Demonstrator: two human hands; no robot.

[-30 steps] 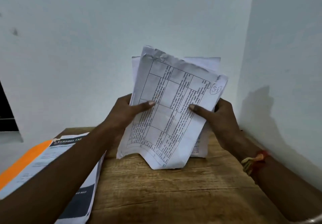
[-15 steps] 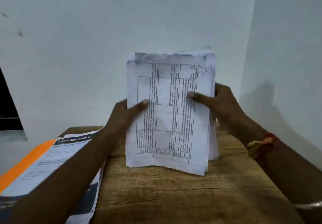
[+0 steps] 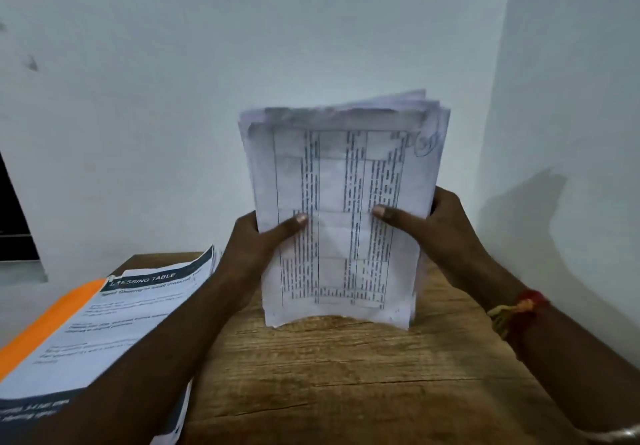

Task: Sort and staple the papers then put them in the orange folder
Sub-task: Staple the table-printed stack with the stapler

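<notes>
Papers: the stack (image 3: 341,181) stands upright between both hands, its bottom edge on the table (image 3: 346,375).
Left hand: the left hand (image 3: 256,240) grips the stack's left edge, thumb on the front sheet.
Right hand: the right hand (image 3: 440,226) grips the right edge, thumb on the front.
Orange folder: the folder (image 3: 52,320) lies at the table's left, under a printed sheet (image 3: 131,313).

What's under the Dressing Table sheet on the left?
The orange folder sticks out from beneath the Dressing Table sheet at its left edge. A further sheet shows below its near edge. The left forearm crosses its right side, hiding whatever lies there.
</notes>
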